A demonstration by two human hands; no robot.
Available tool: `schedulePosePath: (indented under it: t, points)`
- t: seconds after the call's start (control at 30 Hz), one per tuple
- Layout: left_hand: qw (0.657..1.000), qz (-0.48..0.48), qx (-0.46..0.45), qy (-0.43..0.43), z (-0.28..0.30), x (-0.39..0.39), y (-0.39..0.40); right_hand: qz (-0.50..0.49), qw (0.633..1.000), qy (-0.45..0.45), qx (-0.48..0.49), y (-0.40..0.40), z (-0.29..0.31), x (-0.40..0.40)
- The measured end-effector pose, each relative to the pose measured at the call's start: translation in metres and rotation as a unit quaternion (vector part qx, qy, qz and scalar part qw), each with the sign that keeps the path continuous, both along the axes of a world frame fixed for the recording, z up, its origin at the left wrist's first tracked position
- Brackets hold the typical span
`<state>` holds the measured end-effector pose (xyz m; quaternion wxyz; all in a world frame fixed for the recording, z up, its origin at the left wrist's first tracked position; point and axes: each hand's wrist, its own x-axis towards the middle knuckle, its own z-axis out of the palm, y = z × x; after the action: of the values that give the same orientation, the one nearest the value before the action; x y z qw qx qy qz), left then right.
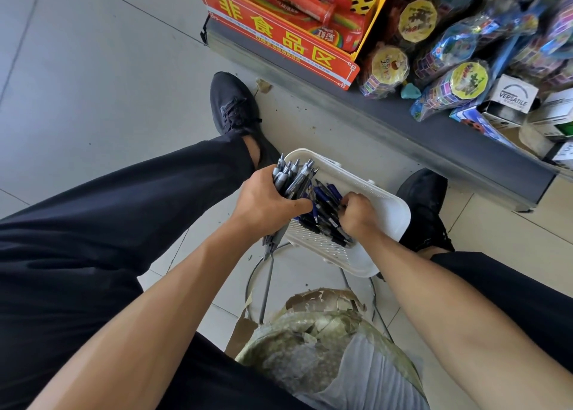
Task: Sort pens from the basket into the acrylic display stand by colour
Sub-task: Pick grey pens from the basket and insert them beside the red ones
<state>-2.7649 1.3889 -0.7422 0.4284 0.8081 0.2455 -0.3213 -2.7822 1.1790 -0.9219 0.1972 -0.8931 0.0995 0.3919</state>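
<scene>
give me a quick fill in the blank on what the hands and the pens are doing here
1. The left hand grips a bundle of ____ pens.
2. The right hand reaches into the white ____ among the dark blue pens.
3. The basket sits between the person's two black ____.
4. The sign on the shelf is red with ____ characters.

Missing words: grey; basket; shoes; yellow

A red sign (280, 34) fronts the shelf (403, 121) beside what look like bagged toys (459, 84).
</scene>
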Motion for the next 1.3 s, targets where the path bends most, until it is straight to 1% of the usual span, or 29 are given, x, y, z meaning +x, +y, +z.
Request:
schedulePosePath:
  t: [0.13,0.2,0.27,0.3,0.37,0.4,0.47,0.57,0.63,0.7,0.77,0.83,1.07,1.1,1.13,1.2,1.23,1.27,1.3]
  points:
    - [1.000,-0.002,-0.005,-0.005,-0.001,0.000,0.000,-0.028,0.999,0.026,0.020,0.000,0.002,0.000]
    - [1.000,0.001,-0.006,-0.011,-0.002,0.000,0.000,-0.042,0.998,0.023,0.031,-0.001,0.006,-0.001]
    - [1.000,0.010,-0.006,-0.015,-0.002,0.000,0.001,-0.074,0.995,0.009,0.067,0.000,0.015,-0.001]
    - [1.000,0.014,-0.008,-0.016,-0.001,0.000,0.001,-0.108,0.989,0.009,0.100,0.000,0.024,0.001]
    - [1.000,0.019,-0.012,-0.018,0.001,0.000,0.000,-0.200,0.959,0.045,0.194,0.004,0.047,0.005]
    - [0.999,0.025,-0.015,-0.023,0.002,0.000,-0.001,-0.241,0.935,0.077,0.248,0.007,0.061,0.007]
    - [0.998,0.043,-0.018,-0.039,0.004,0.001,-0.002,-0.294,0.885,0.127,0.339,0.013,0.087,0.008]
    - [0.994,0.079,-0.044,-0.058,0.007,0.001,-0.003,-0.355,0.808,0.150,0.446,0.023,0.119,0.008]
    - [0.989,0.106,-0.077,-0.067,0.010,0.002,-0.003,-0.367,0.780,0.149,0.485,0.028,0.134,0.008]
    - [0.982,0.124,-0.116,-0.079,0.015,0.003,-0.005,-0.348,0.772,0.148,0.511,0.032,0.146,0.008]
    - [0.977,0.131,-0.146,-0.087,0.018,0.004,-0.006,-0.306,0.777,0.149,0.529,0.036,0.153,0.008]
    - [0.975,0.129,-0.154,-0.092,0.020,0.005,-0.006,-0.278,0.779,0.150,0.541,0.038,0.157,0.009]
    - [0.986,0.119,-0.093,-0.074,0.013,0.004,-0.004,-0.245,0.787,0.176,0.538,0.035,0.161,0.011]
    - [0.987,0.120,-0.084,-0.068,0.012,0.005,-0.003,-0.254,0.802,0.162,0.515,0.033,0.157,0.012]
    - [0.988,0.123,-0.075,-0.060,0.011,0.005,-0.003,-0.265,0.828,0.138,0.475,0.029,0.148,0.012]
    - [0.989,0.124,-0.067,-0.044,0.007,0.006,0.000,-0.261,0.896,0.096,0.346,0.019,0.123,0.010]
    - [0.990,0.122,-0.067,-0.037,0.005,0.005,0.001,-0.240,0.924,0.093,0.284,0.013,0.109,0.006]
    - [0.990,0.121,-0.068,-0.029,0.003,0.005,0.002,-0.210,0.942,0.107,0.241,0.007,0.094,0.000]
    - [0.990,0.121,-0.069,-0.023,0.001,0.004,0.003,-0.175,0.951,0.135,0.216,0.002,0.081,-0.006]
